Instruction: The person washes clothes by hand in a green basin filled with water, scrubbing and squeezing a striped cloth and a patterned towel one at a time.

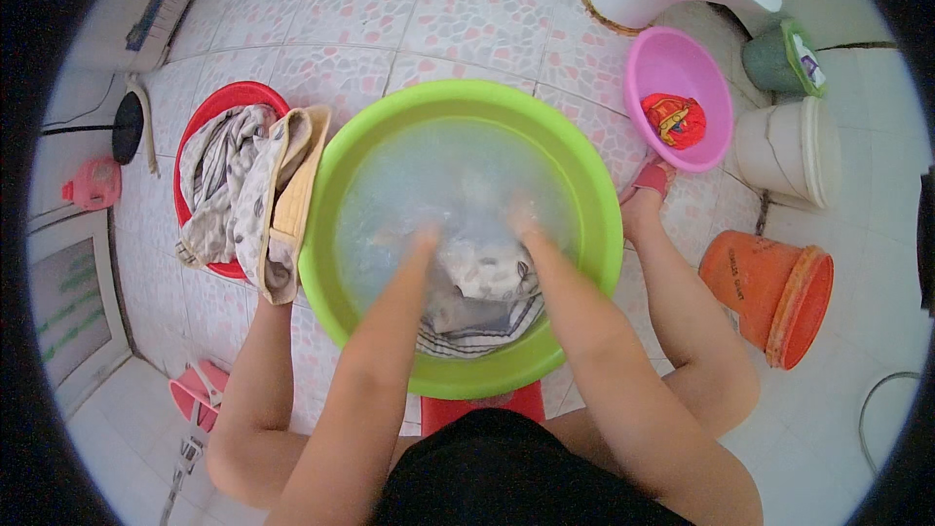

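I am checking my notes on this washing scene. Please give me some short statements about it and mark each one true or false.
1. Both hands, left hand and right hand, are in the water of the green basin. True.
2. The red basin is empty. False: it holds a heap of cloth.
3. The orange bucket stands upright. False: it lies on its side.
4. The pink basin holds a red thing. True.

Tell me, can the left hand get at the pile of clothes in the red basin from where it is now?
Probably yes. The left hand is in the green basin's water, and the clothes in the red basin hang over the rim just beside it, with nothing between.
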A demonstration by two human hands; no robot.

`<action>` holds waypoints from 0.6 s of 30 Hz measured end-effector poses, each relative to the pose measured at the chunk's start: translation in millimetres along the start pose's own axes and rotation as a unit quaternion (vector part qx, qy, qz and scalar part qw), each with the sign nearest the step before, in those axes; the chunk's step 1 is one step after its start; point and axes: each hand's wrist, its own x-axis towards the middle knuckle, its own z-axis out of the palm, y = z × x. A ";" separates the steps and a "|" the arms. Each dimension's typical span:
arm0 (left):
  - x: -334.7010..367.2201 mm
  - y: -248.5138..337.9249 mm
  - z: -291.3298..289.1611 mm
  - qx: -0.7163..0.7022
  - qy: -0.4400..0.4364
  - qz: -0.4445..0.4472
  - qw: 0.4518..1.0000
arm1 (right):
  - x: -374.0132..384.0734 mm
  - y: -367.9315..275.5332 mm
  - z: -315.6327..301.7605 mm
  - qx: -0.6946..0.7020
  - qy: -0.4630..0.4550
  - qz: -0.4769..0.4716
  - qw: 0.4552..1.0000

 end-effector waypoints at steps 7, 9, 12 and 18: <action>-61.1 68.1 -34.9 -0.722 -0.054 0.059 0.687 | -70.3 -39.0 -38.0 0.374 0.120 -0.328 0.859; -85.2 82.8 -45.1 -0.744 -0.087 0.110 0.653 | -107.8 -60.3 -41.0 0.356 0.131 -0.380 0.844; -110.9 88.2 -48.6 -0.744 -0.092 0.163 0.642 | -163.4 -87.1 -32.4 0.305 0.167 -0.333 0.877; -154.2 82.4 -34.2 -0.739 -0.158 0.212 0.619 | -204.4 -109.9 -19.1 0.211 0.323 -0.355 0.852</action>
